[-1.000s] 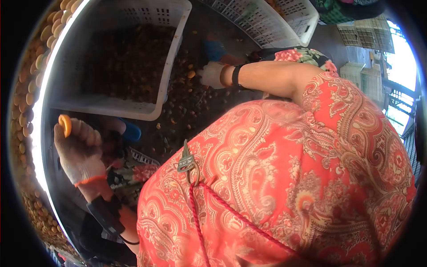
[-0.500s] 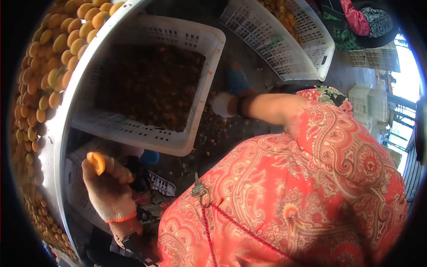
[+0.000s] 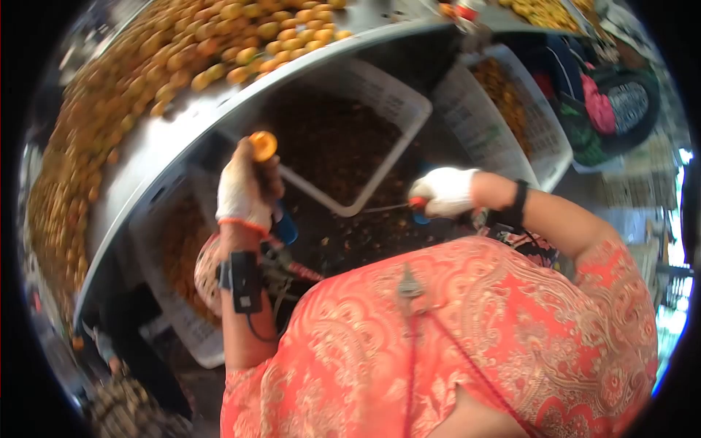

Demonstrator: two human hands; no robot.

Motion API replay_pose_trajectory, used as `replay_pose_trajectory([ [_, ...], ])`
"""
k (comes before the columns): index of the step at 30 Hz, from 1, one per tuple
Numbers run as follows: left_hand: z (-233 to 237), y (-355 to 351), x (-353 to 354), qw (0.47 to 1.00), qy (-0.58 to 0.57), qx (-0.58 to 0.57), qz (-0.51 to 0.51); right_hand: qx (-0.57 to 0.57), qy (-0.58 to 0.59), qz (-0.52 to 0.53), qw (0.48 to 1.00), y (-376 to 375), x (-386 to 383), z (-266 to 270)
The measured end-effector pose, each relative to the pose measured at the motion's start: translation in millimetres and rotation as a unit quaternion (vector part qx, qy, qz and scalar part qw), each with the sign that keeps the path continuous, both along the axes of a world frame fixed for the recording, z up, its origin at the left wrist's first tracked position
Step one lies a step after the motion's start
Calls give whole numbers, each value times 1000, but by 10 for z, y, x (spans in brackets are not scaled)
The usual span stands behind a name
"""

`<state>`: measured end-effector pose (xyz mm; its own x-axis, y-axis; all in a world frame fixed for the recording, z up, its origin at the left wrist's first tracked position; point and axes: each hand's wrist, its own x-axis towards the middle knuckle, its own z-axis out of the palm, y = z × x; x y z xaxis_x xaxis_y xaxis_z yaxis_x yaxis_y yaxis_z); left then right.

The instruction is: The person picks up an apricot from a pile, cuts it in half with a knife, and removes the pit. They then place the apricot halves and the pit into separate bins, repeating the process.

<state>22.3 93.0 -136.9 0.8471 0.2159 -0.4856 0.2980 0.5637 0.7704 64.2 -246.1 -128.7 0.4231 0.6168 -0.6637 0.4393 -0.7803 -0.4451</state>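
Observation:
My left hand [image 3: 247, 186], in a white glove with an orange cuff, is closed with an apricot [image 3: 263, 147] pinched at its fingertips. The fruit's round, paler face points up, as if cut, though blur hides detail. My right hand [image 3: 447, 192], also in a white glove, is wrapped around the red handle of a small knife [image 3: 418, 201]. Its thin blade points left, apart from the fruit. Between and beyond my hands stands a white plastic crate [image 3: 420, 109] with dark brown contents.
A metal-rimmed table [image 3: 157, 146] holding many apricots [image 3: 219, 44] curves along the left and back. Another white crate [image 3: 558, 157] with orange pieces stands at the right, near a person [image 3: 621, 106] in a patterned hat. A third crate [image 3: 212, 358] sits at lower left, beside another person [image 3: 131, 409].
The view has swung, bringing more of the table in. My left hand has risen to the table rim with the apricot. My right hand now shows the knife clearly.

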Motion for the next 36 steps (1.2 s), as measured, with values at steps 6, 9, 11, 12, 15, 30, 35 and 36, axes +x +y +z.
replay_pose_trajectory([
  [6, 518, 531, -532, 989, -63, 102, 88, 263, -48, -9, 963, 817, 171, 550],
  [9, 677, 993, -960, 960, -97, 226, 137, 434, 38, 9, 900, 1475, 37, 777],
  [11, 684, 1348, -1238, 887, -50, 415, 197, 461, -7, 50, 886, 1716, -121, 1090],
  [12, 730, 1484, -1407, 852, 11, 481, 206, 490, -36, 78, 868, 1737, -139, 1075],
  [15, 499, 2290, -1881, 776, -27, 568, 273, 444, -16, 55, 894, 1561, -220, 1171],
  [30, 679, 636, 919, 809, -122, 567, -96, 338, -14, -282, 898, 305, 76, 419],
  [35, 487, 378, 1794, 796, -102, 568, -183, 304, 24, -342, 889, 31, 302, 57],
  [36, 422, 406, 1990, 764, -149, 599, -188, 286, 45, -361, 887, -1, 355, 56],
])
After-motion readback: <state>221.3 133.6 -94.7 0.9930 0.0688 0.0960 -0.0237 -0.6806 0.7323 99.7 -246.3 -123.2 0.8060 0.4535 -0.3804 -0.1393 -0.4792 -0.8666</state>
